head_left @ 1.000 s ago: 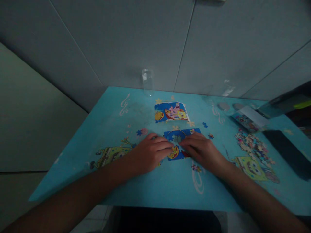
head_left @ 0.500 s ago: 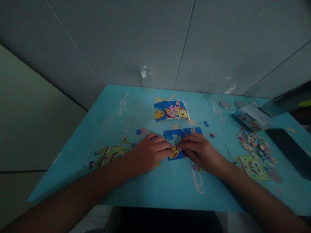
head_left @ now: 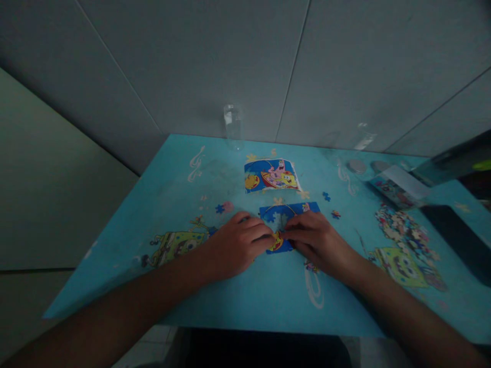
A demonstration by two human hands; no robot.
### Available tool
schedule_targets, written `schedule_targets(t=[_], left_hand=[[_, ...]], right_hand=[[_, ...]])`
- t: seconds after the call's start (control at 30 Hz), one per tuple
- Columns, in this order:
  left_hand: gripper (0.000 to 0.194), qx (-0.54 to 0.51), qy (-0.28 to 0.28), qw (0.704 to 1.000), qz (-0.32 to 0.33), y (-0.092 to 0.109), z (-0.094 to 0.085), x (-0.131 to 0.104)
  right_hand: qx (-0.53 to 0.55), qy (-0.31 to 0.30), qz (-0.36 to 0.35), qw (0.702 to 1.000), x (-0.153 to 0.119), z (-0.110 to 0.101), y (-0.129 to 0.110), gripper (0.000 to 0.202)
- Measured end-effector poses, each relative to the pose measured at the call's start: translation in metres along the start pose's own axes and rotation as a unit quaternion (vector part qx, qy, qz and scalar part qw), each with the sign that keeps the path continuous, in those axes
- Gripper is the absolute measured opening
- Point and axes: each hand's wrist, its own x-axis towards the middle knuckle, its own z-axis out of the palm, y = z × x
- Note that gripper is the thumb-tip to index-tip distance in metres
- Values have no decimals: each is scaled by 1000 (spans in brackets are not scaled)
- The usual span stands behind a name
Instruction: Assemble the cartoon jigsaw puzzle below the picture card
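Note:
A partly joined jigsaw puzzle (head_left: pixel 286 210), mostly blue with a gap in its middle, lies flat on the table before me. My left hand (head_left: pixel 242 244) rests at its left side, fingers curled together, fingertips on a yellow puzzle piece (head_left: pixel 276 243) at the lower left part. From the other side my right hand (head_left: pixel 316 237) meets it, thumb and fingers bent and pressed at the edge of that yellow part. Both hands cover portions of the puzzle. Just behind it lies a picture sheet (head_left: pixel 273 176) showing cartoon figures in a boat.
Loose pieces lie around: a blue one (head_left: pixel 326 196), a multicoloured one (head_left: pixel 335 214), another blue one (head_left: pixel 220 208). At right are a piece pile (head_left: pixel 402 227), a dark phone-like slab (head_left: pixel 458 243), a clear box (head_left: pixel 401 186) and a round lid (head_left: pixel 356 166). A clear jar (head_left: pixel 233 128) stands by the wall.
The whole view has shifted very slightly. Both hands stay at the puzzle, with only small finger movement at the yellow part.

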Motion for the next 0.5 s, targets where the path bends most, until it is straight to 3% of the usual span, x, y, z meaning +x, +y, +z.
schedule_targets(t=[0.5], left_hand=[[24,0,-10,1000,5,5,-3,2]], right_hand=[[-61,-5,-16,998,-1,1,-3,26]])
